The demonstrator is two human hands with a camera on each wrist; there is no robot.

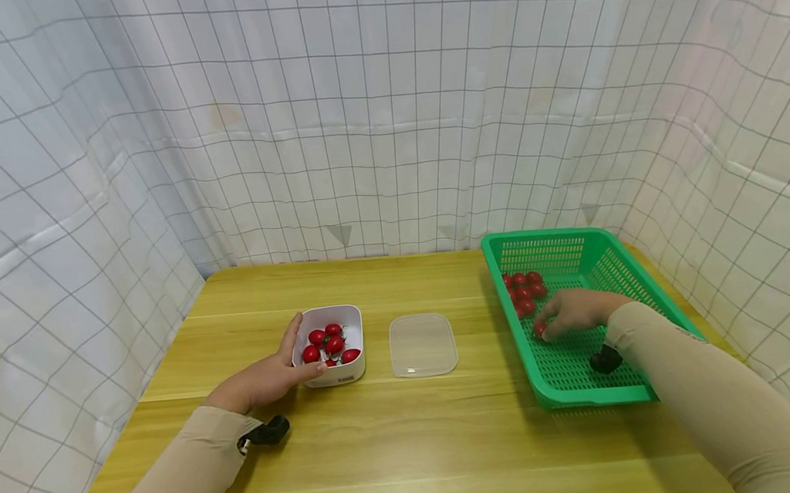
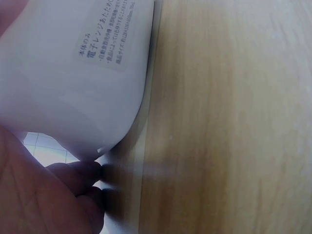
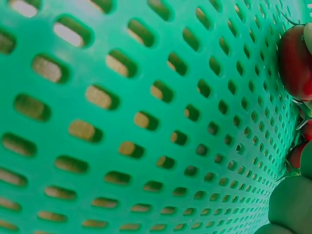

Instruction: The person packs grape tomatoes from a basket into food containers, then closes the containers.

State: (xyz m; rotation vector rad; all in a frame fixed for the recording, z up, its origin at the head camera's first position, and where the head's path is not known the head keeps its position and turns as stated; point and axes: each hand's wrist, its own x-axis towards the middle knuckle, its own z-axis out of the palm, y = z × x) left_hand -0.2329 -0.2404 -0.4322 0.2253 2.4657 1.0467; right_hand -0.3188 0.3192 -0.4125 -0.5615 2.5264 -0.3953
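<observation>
Item one: left hand, spread fairly wide, thumb over the near rim and fingers along the left side of a white box, holding it at the corner. Box upright on the wooden table, printed label on its wall; contents, about six red tomatoes, one partly covered by the thumb. Item two: clear lid, flat, just right of the box and apart from it. Item three: green basket, slotted, with a cluster of loose tomatoes along its left wall toward the back. Item four: right hand, inside the basket, fingers nearly closed, thumb and fingertips apparently pinching a single tomato just nearer than the cluster; firmness of pinch cannot be told. Condition of work, as judged: part done; some fruit boxed, more in the basket, lid off. Surroundings, same order: beige left sleeve with black wrist camera; white gridded sheet behind and at both sides; beige right sleeve, crossing the basket's right rim. Obstructions: raised basket wall and the lid, both lying between right hand and box.
</observation>
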